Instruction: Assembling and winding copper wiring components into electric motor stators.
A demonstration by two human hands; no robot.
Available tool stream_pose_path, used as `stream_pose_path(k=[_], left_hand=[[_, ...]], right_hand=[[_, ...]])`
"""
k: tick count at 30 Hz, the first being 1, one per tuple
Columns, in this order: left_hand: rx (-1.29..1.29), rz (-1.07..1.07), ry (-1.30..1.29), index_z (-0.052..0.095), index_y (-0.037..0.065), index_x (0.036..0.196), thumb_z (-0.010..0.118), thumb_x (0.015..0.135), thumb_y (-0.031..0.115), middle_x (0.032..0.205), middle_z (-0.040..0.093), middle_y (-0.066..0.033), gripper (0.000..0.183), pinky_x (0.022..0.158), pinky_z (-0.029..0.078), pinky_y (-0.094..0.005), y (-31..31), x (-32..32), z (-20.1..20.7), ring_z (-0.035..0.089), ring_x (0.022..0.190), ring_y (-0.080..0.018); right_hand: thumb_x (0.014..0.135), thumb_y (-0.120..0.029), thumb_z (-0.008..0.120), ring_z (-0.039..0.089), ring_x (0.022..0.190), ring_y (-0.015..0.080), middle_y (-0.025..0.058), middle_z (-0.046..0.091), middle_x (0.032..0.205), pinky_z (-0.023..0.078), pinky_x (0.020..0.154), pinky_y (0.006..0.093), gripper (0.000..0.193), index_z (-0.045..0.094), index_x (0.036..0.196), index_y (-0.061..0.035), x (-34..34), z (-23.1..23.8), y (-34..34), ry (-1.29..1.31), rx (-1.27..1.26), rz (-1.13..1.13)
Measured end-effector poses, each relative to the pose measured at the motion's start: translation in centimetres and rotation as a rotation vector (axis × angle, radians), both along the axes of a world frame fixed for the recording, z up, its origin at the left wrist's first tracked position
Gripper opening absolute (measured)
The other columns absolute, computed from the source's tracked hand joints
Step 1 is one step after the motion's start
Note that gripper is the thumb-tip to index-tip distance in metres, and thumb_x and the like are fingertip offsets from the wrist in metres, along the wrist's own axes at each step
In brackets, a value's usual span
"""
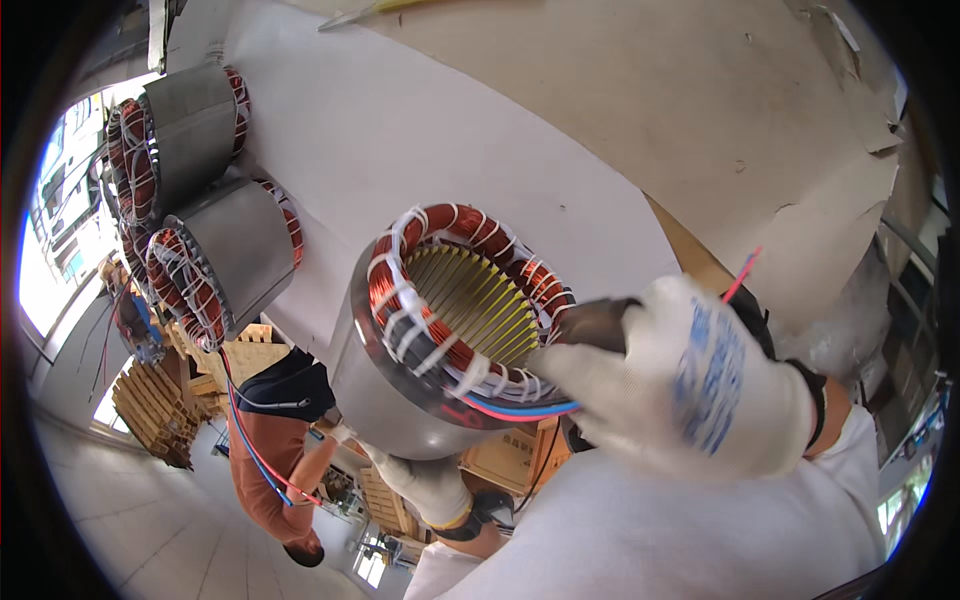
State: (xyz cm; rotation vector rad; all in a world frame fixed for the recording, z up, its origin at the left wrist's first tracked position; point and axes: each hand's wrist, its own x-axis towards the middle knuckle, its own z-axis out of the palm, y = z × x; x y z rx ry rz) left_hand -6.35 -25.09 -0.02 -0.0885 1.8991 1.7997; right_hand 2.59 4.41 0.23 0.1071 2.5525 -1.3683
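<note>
A motor stator (400,390) is tilted on its side in front of me, its open end facing up toward me. Around that end runs a ring of copper windings (450,340) laced with white cord, with yellow slot liners inside. My right hand (700,380), in a white glove with blue print, is closed at the ring's right edge around a dark object (598,325) whose kind I cannot make out. Red and blue lead wires (520,408) run under this hand. My left hand (425,487), also gloved, is below the stator; its fingertips are hidden.
Two more wound stators (245,250) (195,135) lie at the left. White sheeting (480,130) and brown paper (740,110) cover the table. A yellow-handled tool (385,8) lies at the far edge. Beyond the table are a person (270,460) and wooden pallets (155,410).
</note>
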Motion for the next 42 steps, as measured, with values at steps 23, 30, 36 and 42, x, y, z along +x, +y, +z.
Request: stream_pose_path(k=[23,30,36,42], left_hand=[[-0.152,-0.029,-0.143,0.029,0.008,0.146,0.028,0.085,0.080,0.147,0.034,-0.0093,0.095,0.114,0.022,-0.0454,-0.9,1.6,-1.6,0.031,0.136,-0.0252],[-0.200,0.122,-0.212,0.015,0.013,0.152,0.029,0.079,0.085,0.154,0.024,-0.0091,0.103,0.115,0.020,-0.0485,-0.4,2.2,-2.2,0.025,0.139,-0.0282],[-0.189,0.219,-0.201,0.016,0.014,0.152,0.024,0.085,0.081,0.155,0.021,-0.0098,0.095,0.116,0.016,-0.0488,-1.2,2.5,-2.0,0.022,0.141,-0.0295],[-0.187,0.231,-0.199,0.019,0.010,0.150,0.022,0.090,0.074,0.152,0.026,-0.0090,0.087,0.114,0.024,-0.0459,-0.3,2.6,-2.2,0.030,0.138,-0.0283]], right_hand=[[0.084,-0.017,0.061,0.062,0.094,0.0368,0.0210,0.063,0.103,0.050,0.082,0.0423,0.028,0.062,0.109,-0.0036,-9.2,-2.6,11.8,0.150,0.340,-0.348],[0.082,-0.016,0.063,0.059,0.100,0.0372,0.0214,0.060,0.110,0.049,0.088,0.0430,0.041,0.055,0.121,-0.0062,-17.7,-6.5,12.8,-0.271,0.650,-0.157],[0.083,-0.014,0.061,0.060,0.096,0.0267,0.0136,0.061,0.100,0.049,0.081,0.0374,0.029,0.060,0.109,-0.0028,-9.2,-6.3,17.5,-0.056,0.416,-0.288],[0.085,-0.012,0.050,0.059,0.107,0.0378,0.0193,0.062,0.116,0.046,0.091,0.0436,0.050,0.050,0.135,-0.0140,3.7,-7.2,34.0,-0.346,1.323,-0.311]])
